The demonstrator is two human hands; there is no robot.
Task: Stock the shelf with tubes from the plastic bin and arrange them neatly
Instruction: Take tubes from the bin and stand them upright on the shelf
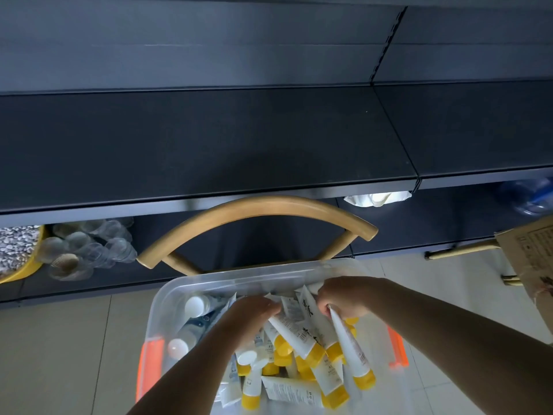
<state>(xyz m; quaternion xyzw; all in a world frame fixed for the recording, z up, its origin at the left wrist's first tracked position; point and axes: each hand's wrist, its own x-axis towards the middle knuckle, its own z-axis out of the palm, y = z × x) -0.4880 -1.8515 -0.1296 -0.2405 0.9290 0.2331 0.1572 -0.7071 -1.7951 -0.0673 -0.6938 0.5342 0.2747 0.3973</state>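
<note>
From your head camera, both of your hands are down inside the clear plastic bin (167,298), which sits in front of the curved wooden chair back (257,209). Your right hand (344,298) has its fingers curled round the crimped end of a white tube with a yellow cap (350,345), and that tube hangs tilted with its cap toward you. Your left hand (254,313) is curled down among the pile of tubes (293,360) and grips the end of another white, yellow-capped tube (291,332) that slants across the heap. White-capped bottles (196,305) lie along the bin's left side, and orange latches (151,359) show on both of its side walls. Beyond the chair, the dark shelf (209,145) runs across the view, bare of tubes. Below it, on a lower level at the left, sit clear plastic cups (95,244) and a scallop shell (64,262). A cardboard box (529,259) stands at the right edge.
</note>
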